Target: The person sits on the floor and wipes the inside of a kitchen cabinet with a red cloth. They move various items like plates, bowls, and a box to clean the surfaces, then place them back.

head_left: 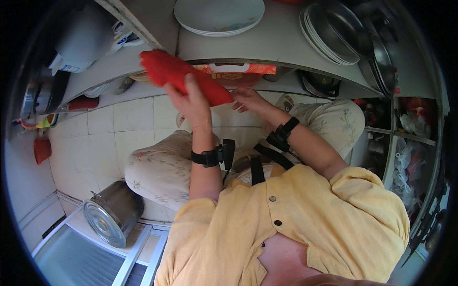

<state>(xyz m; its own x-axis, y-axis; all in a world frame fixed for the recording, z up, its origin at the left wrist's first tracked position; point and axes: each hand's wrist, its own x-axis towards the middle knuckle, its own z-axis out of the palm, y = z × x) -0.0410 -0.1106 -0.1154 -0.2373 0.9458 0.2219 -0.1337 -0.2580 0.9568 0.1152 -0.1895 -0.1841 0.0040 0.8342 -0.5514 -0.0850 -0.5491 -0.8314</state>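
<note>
A soft red bundle (213, 87), cloth or a folded bag, is held up at the front of the cabinet. My left hand (191, 100) grips its near side, fingers over the red surface. Close to the bundle's right end is my right hand (252, 100), its fingers loosely bent and apart. I cannot tell whether the right fingertips touch the bundle. Just behind it, a red and gold patterned box (263, 68) with a pale handle sits on the cabinet's lower level. The bundle's left end overlaps the foot of an upright divider (134, 23).
Oval white plates (218, 16) are stacked on the upper shelf (282, 46). Metal pans and more plates (340, 35) lean at right. A lidded steel pot (125, 203) is on the tiled floor (132, 111). Plastic bags (402, 161) fill a side cubby. My knees flank the floor space.
</note>
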